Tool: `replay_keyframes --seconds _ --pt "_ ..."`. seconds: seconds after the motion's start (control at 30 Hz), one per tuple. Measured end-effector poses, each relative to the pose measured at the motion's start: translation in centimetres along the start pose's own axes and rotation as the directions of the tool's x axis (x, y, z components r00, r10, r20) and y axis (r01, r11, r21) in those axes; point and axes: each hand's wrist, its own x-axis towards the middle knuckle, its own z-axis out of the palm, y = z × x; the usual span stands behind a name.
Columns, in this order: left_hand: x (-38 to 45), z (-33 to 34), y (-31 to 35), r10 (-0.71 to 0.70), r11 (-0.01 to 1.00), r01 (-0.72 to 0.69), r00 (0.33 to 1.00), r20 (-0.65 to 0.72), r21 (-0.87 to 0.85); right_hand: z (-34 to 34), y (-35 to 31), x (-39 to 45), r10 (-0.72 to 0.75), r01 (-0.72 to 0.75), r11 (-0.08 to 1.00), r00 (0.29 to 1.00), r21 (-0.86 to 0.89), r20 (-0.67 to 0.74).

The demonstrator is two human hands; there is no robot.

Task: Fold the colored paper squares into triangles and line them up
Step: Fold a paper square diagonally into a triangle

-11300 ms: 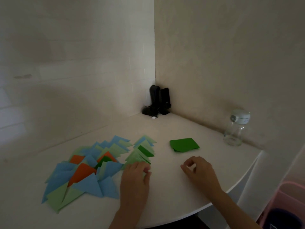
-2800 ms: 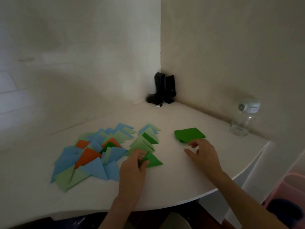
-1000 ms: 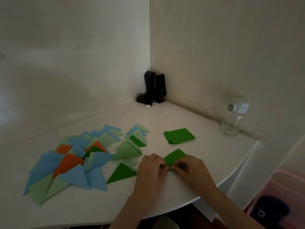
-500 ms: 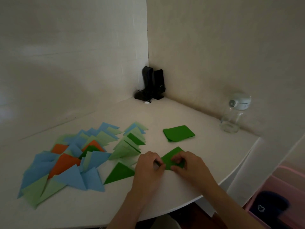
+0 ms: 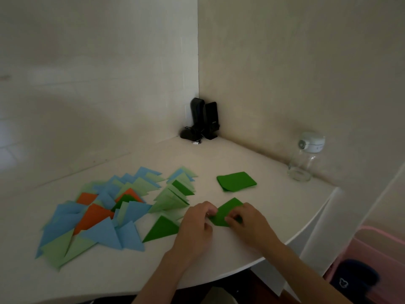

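Paper this thin looks light and floppy; both hands, left hand (image 5: pixel 197 224) and right hand (image 5: pixel 247 222), pinch the dark green square (image 5: pixel 225 212) on the worktop (image 5: pixel 274 207), best held at its corners.
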Motion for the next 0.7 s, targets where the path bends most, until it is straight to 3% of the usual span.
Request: replay_keyframes --seconds 0.17,0.37,0.43,0.57,0.7 --pt "-1.1 -0.9 0.1 0.189 0.968 -0.177 0.98 -0.055 0.178 -1.2 -0.4 0.1 -0.044 0.044 0.999 0.997 0.0 0.059" --pt "-1.6 -1.3 1.0 0.299 0.925 -0.257 0.947 -0.119 0.28 -2.1 -1.1 0.6 -0.16 0.166 0.986 0.974 -0.022 0.161" --pt "-1.7 -1.2 1.2 0.283 0.914 -0.231 0.952 -0.114 0.333 -1.7 -0.3 0.4 -0.19 0.191 0.982 0.971 0.01 0.146" --pt "-2.0 -0.7 1.6 0.221 0.913 -0.17 0.97 -0.098 0.372 -1.2 1.3 -0.8 -0.267 0.268 0.951 0.963 0.152 -0.03" --pt "-2.2 -0.3 2.3 0.101 0.963 -0.069 0.989 -0.112 0.262 -0.5 2.3 -1.4 -0.269 0.269 0.961 0.963 0.066 -0.014"
